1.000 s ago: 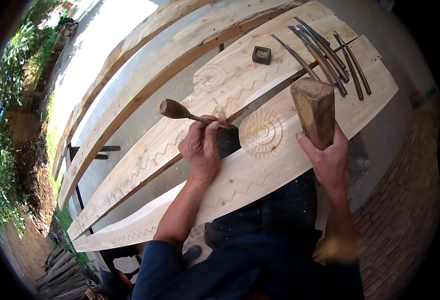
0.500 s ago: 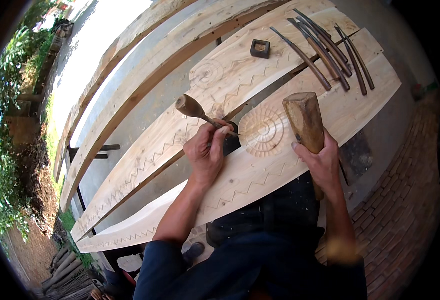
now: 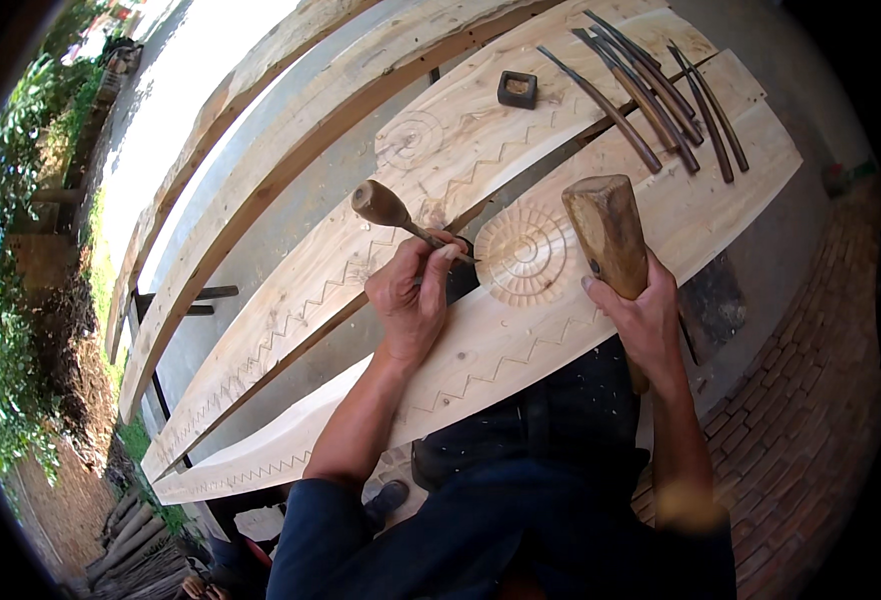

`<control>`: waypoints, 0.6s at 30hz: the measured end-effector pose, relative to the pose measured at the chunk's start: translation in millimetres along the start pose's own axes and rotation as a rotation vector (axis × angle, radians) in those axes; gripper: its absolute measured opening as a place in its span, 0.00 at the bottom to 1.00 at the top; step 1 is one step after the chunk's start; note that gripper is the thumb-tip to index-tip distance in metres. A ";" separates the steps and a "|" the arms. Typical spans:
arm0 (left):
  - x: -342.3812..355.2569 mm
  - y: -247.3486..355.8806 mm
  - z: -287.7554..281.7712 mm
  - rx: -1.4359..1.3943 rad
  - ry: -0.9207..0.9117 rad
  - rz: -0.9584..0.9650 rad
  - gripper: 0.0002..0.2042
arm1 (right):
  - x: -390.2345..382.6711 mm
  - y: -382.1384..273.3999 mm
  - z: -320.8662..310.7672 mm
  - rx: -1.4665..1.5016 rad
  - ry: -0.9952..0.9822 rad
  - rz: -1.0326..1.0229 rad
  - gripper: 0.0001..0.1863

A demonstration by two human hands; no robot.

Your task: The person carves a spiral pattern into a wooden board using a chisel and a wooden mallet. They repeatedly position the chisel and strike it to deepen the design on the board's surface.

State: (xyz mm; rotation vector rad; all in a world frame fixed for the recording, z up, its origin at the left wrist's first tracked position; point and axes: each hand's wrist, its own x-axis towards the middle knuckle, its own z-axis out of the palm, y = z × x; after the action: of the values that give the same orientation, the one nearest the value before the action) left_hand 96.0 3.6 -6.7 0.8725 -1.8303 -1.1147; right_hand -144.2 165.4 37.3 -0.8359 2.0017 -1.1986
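Note:
My left hand is closed round the metal shank of a wood chisel, its bulbous wooden handle tilted up to the left. The chisel's tip points right and meets the left rim of a round carved rosette; whether it touches the wood I cannot tell. In my right hand is a wooden mallet, gripped by its handle with its thick faceted head up, just right of the rosette. Both hands are over the near pale wooden plank, which also bears a carved zigzag line.
Several long-handled carving tools lie across the planks at the far right. A small dark square cup sits on the second carved plank. Beyond are curved beams. Brick paving lies to the right, greenery to the left.
Hardly anything differs. The view has shifted slightly, and the mallet head sits a little higher and to the left in it. Both grips are the same.

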 end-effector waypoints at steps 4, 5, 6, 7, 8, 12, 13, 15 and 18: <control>0.2 -0.9 0.1 -0.002 0.002 0.014 0.06 | 0.1 0.0 -0.1 0.002 -0.003 0.005 0.27; 0.3 -0.2 0.2 -0.003 0.002 0.014 0.06 | -0.1 -1.1 0.1 0.008 -0.005 0.005 0.27; 0.4 0.1 0.3 0.007 0.003 0.016 0.06 | -0.2 -1.8 0.4 0.013 -0.007 0.006 0.27; 0.6 0.5 0.5 0.017 0.003 0.018 0.05 | 0.0 -1.9 0.6 0.016 -0.006 0.007 0.27; 1.0 1.1 0.7 0.027 0.004 0.020 0.05 | 0.2 -1.9 0.7 0.018 -0.006 0.008 0.27; 5.6 7.6 1.7 0.155 -0.017 0.105 0.03 | 0.0 -4.4 0.5 -0.004 -0.001 0.010 0.26; 6.4 8.1 2.0 0.173 -0.016 0.126 0.03 | 0.1 -4.7 0.7 -0.004 0.000 -0.007 0.26; 8.1 10.5 2.5 0.216 -0.028 0.176 0.02 | 0.4 -4.7 1.1 -0.007 0.005 -0.041 0.27; 10.7 12.9 3.3 0.264 -0.045 0.258 0.02 | 0.9 -1.5 2.4 -0.022 0.020 -0.093 0.27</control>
State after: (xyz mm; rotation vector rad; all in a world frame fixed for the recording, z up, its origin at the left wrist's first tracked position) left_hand 86.4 0.5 7.1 0.7356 -2.0915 -0.7489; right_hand -142.6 163.0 37.5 -0.9400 2.0148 -1.2435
